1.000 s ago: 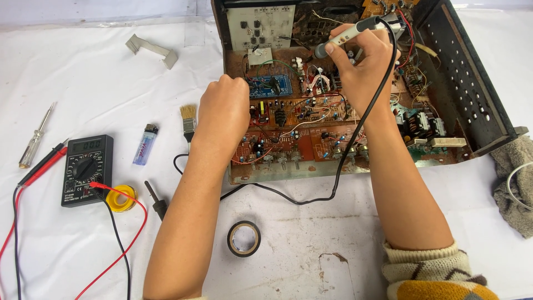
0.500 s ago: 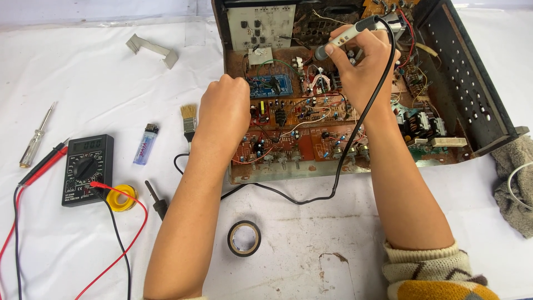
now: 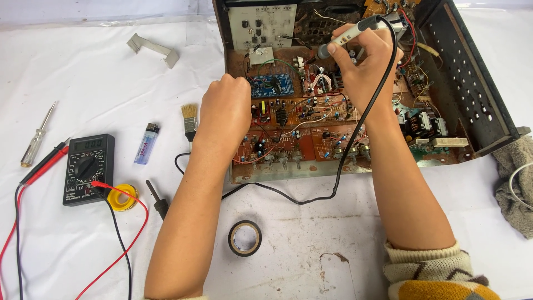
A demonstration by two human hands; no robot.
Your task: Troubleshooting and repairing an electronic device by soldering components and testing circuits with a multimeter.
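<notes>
A grey-handled soldering iron (image 3: 350,34) is pinched between the fingers (image 3: 355,55) of the right hand (image 3: 363,69), pen-fashion, with its tip angled down toward the wiring at the upper middle of the circuit boards (image 3: 300,128). Whether the tip touches a joint cannot be told. The iron's black cord (image 3: 355,139) is draped over the right wrist and looped onto the bench (image 3: 83,72). The fingers of the left hand (image 3: 225,108) are curled together and pressed down near a small blue board (image 3: 270,85); what they pinch, if anything, is hidden by the knuckles.

The boards sit inside an opened metal chassis (image 3: 466,83), its cover already off and the innards exposed. Soldering is judged to be under way, with nothing reassembled yet.

On the bench to the left, a small brush (image 3: 190,119), a blue lighter (image 3: 147,143), a multimeter (image 3: 88,168) with its leads, a yellow solder spool (image 3: 123,197) and a screwdriver (image 3: 38,143) are laid out. A roll of black tape (image 3: 245,238) lies between the forearms.
</notes>
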